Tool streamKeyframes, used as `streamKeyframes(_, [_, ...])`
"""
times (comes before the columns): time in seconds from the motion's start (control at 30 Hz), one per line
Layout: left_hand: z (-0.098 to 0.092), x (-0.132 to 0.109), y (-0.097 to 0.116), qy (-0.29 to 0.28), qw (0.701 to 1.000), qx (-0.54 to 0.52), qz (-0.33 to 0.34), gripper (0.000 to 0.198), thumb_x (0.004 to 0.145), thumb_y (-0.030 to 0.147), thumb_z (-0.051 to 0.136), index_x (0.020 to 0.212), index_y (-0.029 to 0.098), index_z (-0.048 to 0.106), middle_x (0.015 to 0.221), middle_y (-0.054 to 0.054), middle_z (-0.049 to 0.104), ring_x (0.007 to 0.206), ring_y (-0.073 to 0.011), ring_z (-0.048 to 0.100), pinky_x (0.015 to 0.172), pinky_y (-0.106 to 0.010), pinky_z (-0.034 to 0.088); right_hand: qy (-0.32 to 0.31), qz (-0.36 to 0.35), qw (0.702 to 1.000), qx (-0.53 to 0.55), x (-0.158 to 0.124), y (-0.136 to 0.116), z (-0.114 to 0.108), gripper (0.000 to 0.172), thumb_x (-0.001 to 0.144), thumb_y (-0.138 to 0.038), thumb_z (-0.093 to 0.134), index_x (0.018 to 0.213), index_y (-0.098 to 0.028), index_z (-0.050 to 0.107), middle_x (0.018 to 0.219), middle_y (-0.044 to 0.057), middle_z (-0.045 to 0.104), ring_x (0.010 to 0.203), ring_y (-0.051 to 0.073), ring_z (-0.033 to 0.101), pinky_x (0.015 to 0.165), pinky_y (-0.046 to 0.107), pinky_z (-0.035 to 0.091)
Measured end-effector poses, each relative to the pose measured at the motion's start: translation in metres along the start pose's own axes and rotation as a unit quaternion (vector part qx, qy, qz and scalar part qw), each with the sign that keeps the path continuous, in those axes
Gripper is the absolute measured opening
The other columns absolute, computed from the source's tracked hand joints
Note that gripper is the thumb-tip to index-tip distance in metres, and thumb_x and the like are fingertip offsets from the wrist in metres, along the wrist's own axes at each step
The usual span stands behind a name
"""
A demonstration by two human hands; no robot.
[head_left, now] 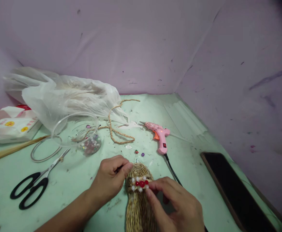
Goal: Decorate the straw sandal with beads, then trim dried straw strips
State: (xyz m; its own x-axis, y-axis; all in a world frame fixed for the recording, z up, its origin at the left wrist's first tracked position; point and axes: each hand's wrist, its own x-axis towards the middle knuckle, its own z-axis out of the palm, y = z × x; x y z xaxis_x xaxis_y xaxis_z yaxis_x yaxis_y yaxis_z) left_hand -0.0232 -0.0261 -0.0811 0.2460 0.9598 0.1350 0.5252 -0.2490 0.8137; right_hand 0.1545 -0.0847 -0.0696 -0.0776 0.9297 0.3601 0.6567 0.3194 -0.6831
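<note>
A woven jute piece (138,206), shaped like a small sole, lies on the green table (82,180) in front of me. Across its upper part runs a strip with red and white beads (140,184). My left hand (110,178) is closed on the piece's upper left edge. My right hand (177,203) pinches the right end of the bead strip with thumb and forefinger.
A pink glue gun (159,134) with a black cord lies just behind. Black scissors (33,187), a clear jar of beads (82,133), braided jute cord (116,129), plastic bags (63,93) and a dark phone (232,190) at right surround the work. Purple walls close in behind and right.
</note>
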Motion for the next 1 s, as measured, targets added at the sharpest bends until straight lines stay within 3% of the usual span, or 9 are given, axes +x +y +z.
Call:
streamKeyframes(0.37, [0.000,0.000,0.001,0.008,1.000,0.000,0.014,0.027,0.081,0.026,0.049,0.058,0.015,0.058,0.052,0.002,0.054,0.049,-0.0087,0.049,0.049,-0.019,0.038,0.030,-0.040,0.999,0.018,-0.003,0.003,0.005,0.014,0.074,-0.015,0.059,0.082,-0.021,0.067,0.069,0.003,0.069,0.059,0.017,0.062,0.056,0.027,0.049])
streamKeyframes(0.47, [0.000,0.000,0.001,0.005,1.000,0.002,0.009,0.027,0.081,0.026,0.048,0.059,0.015,0.059,0.053,0.002,0.055,0.050,-0.0092,0.049,0.050,-0.019,0.038,0.032,0.017,0.999,0.026,-0.002,0.001,0.004,0.007,0.075,-0.019,0.059,0.073,-0.021,0.065,0.065,0.001,0.066,0.053,0.014,0.059,0.048,0.024,0.045])
streamKeyframes(0.6, [-0.001,0.000,0.003,0.006,1.000,-0.001,0.004,0.027,0.081,0.026,0.048,0.058,0.016,0.059,0.053,0.001,0.055,0.050,-0.0097,0.050,0.050,-0.020,0.039,0.022,0.086,0.996,0.029,0.001,-0.004,0.002,0.015,0.076,-0.025,0.058,0.062,-0.021,0.059,0.058,-0.001,0.061,0.044,0.011,0.050,0.043,0.023,0.040])
streamKeyframes(0.83, [0.000,-0.001,0.002,0.000,1.000,-0.001,-0.002,0.028,0.082,0.027,0.049,0.059,0.015,0.059,0.054,0.001,0.055,0.051,-0.0097,0.050,0.051,-0.020,0.039,-0.007,0.204,0.976,0.080,0.005,-0.008,0.001,0.009,0.068,-0.027,0.064,0.061,-0.022,0.061,0.052,-0.004,0.056,0.042,0.011,0.047,0.041,0.021,0.040])
streamKeyframes(1.0, [0.000,0.000,0.001,0.004,1.000,-0.002,0.004,0.028,0.081,0.027,0.049,0.058,0.015,0.059,0.053,0.002,0.054,0.050,-0.0093,0.049,0.050,-0.020,0.038,-0.010,0.228,0.965,0.128,0.006,-0.007,-0.003,0.005,0.065,-0.026,0.064,0.066,-0.022,0.063,0.055,-0.003,0.058,0.047,0.012,0.047,0.045,0.022,0.042])
